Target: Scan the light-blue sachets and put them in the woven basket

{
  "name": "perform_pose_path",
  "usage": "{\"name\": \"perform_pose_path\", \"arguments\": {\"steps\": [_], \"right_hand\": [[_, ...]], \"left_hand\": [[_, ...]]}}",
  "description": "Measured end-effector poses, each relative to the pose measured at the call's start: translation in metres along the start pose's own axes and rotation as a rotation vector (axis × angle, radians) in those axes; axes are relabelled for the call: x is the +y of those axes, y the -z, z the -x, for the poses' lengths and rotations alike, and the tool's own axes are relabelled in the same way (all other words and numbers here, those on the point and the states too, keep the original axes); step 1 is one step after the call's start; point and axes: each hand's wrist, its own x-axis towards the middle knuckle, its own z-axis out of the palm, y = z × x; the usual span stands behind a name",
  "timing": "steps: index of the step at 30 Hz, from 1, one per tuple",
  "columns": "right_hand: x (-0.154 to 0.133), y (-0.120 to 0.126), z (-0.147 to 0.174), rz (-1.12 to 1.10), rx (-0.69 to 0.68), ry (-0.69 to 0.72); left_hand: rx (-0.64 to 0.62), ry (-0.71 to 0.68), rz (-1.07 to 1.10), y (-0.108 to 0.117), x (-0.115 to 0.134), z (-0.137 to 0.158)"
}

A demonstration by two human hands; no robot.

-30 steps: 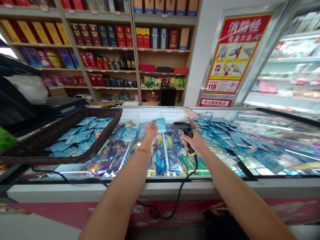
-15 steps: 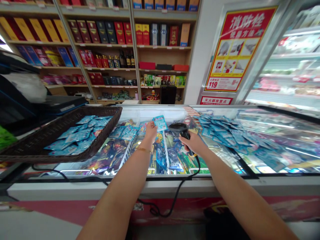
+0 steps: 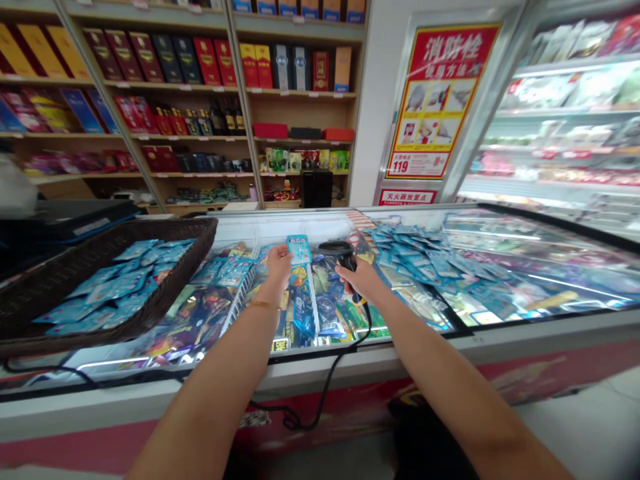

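Pinched in my left hand is a small light-blue packet, held up above the glass freezer top. My right hand is wrapped round the handle of a black barcode scanner, whose head is beside the packet, a small gap apart. The scanner's black cord hangs down over the freezer's front edge. To the left, a dark brown woven basket holds several similar blue packets. A spread heap of blue packets lies on the glass to the right.
The chest freezer holds bagged goods under its glass. Dark equipment stands behind the basket. Shelves of boxes and bottles line the back wall, next to a red poster and a lit fridge at right.
The view has turned to the right, so everything sits further left. The packet has gone from tilted to more upright in my left hand. Both hands keep their hold.
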Motion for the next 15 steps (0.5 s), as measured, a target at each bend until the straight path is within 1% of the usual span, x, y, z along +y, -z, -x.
{"name": "perform_pose_path", "arguments": {"steps": [3,5,10,15], "right_hand": [[-0.001,0.003,0.002,-0.104,-0.046,-0.007],[-0.001,0.004,0.005,-0.136,-0.092,-0.001],[0.0,0.002,0.011,-0.103,-0.119,0.036],[-0.001,0.002,0.013,-0.072,-0.139,0.063]], "left_hand": [[0.096,0.097,-0.022,-0.004,0.006,0.0],[0.128,0.121,-0.028,-0.006,0.011,0.001],[0.134,0.153,0.039,-0.003,0.021,0.006],[0.115,0.142,0.082,0.0,0.021,0.01]]}}
